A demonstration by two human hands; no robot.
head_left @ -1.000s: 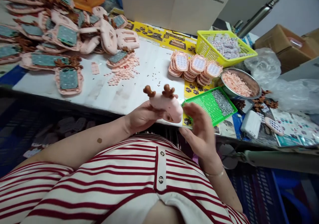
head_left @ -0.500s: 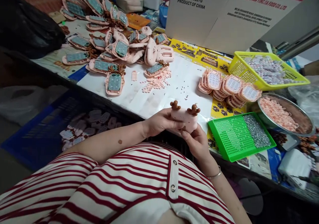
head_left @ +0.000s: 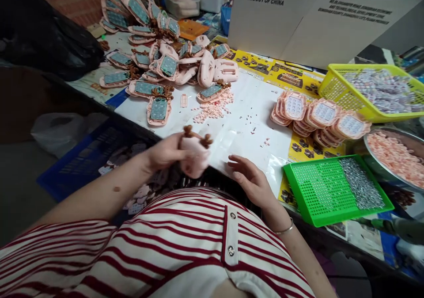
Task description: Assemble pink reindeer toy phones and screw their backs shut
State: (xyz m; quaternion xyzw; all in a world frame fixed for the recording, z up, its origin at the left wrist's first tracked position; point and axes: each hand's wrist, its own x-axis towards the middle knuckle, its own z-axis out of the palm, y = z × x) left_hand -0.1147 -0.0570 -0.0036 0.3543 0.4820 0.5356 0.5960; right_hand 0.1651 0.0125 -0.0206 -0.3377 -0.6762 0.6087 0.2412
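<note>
My left hand (head_left: 167, 151) is closed round a pink plastic toy casing (head_left: 194, 156) with two brown antlers, held just off the front edge of the table. Motion blurs the casing a little. To its right, my right hand (head_left: 250, 178) is empty, its fingers apart near the table edge. Beyond the hands, a half casing with a grey-green circuit board (head_left: 159, 108) lies on the white work surface (head_left: 247, 79). Small pink buttons (head_left: 212, 110) are scattered beside it.
Half casings (head_left: 168, 66) are heaped at the back left. Stacked button panels (head_left: 323, 112) stand right, near a yellow basket (head_left: 334, 88), a green tray (head_left: 318, 223) of screws and a metal bowl (head_left: 409, 185). Below left, a blue crate (head_left: 62, 174) holds finished-looking casings.
The antlered casing has moved left and lower in my left hand. My right hand has let go of it and opened. The view has shifted slightly, and small pink bits now show on the table.
</note>
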